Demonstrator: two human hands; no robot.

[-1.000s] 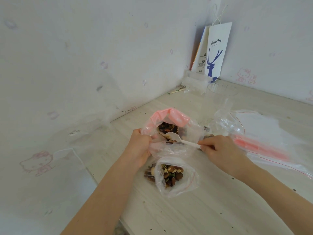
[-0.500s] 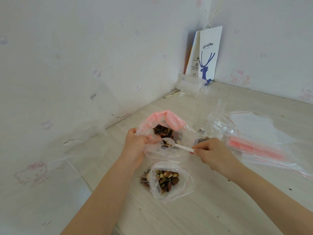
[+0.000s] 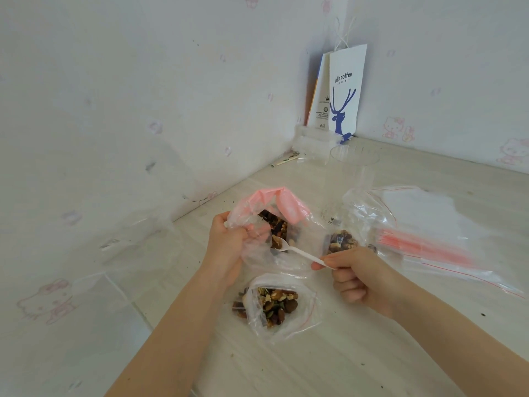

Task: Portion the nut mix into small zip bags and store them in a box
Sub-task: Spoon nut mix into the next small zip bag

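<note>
Pale tabletop [image 3: 372,353] near its left edge: our left hand [image 3: 229,247] grips the nut bag [image 3: 274,224] mouth wide so our right hand [image 3: 357,277], pinching the spoon [image 3: 297,251], can scoop for the small bag [image 3: 280,308] below.

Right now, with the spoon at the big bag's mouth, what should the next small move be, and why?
Probably draw the white plastic spoon back and tip it into the open small zip bag nearest the person. The right hand pinches its handle, its bowl carries nuts at the mouth of the pink-zip bag the left hand holds open.
</note>
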